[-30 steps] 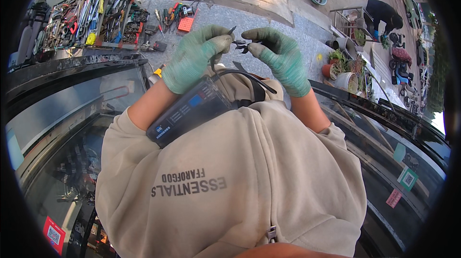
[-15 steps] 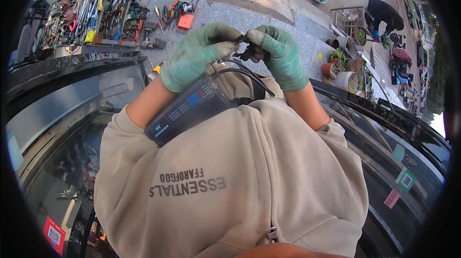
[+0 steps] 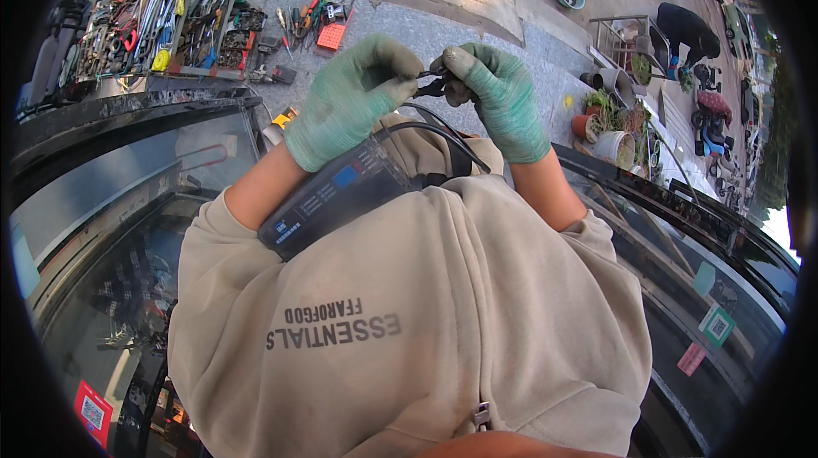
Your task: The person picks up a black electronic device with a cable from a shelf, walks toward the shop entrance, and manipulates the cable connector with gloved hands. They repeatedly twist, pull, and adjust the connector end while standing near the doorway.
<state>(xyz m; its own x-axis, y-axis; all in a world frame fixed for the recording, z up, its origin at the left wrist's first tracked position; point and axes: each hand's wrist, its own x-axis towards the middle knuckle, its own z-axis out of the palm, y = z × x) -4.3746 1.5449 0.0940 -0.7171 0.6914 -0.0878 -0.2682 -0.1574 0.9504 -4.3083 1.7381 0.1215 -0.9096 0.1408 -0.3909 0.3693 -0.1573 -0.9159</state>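
A small dark clip (image 3: 433, 83) sat between both hands, just above the hoodie (image 3: 409, 322). The left hand (image 3: 354, 100), in a green glove, was curled shut and pinched the clip from one side. The right hand (image 3: 498, 96), gloved too, was curled shut and pinched it from the other. A black cable (image 3: 443, 136) ran from the clip down to a dark box (image 3: 328, 198) resting on the hoodie under the left arm. Far above the hoodie, a tool tray (image 3: 162, 28) lay on the ground. Flower pots (image 3: 596, 117) stood to the hoodie's right.
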